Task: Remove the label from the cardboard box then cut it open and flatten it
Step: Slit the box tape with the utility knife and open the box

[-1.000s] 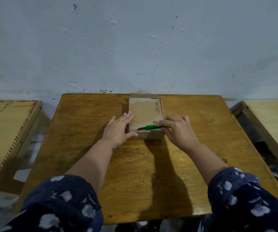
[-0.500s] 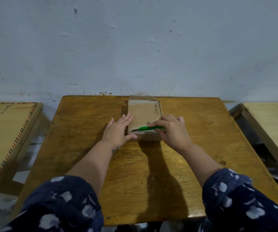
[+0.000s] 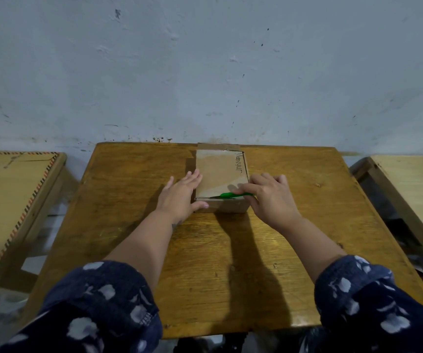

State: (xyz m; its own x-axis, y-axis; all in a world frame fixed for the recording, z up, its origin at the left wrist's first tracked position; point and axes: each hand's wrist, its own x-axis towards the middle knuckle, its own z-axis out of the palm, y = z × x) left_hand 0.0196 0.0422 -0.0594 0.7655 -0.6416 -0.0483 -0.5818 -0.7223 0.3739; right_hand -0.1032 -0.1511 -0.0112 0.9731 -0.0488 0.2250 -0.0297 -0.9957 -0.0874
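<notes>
Cardboard box [image 3: 219,174] sits on wooden table [image 3: 294,250] against pale wall [image 3: 205,72].

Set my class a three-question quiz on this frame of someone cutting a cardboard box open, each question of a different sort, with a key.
1. True or false: the left hand lies flat against the left side of the cardboard box.
2. Which hand holds the green-handled cutter? A) left B) right C) neither
3. Fill in: the cutter's blade lies along the box's ___ top edge, the one closest to the person.

Key
1. True.
2. B, the right hand grips it.
3. Near.
</notes>
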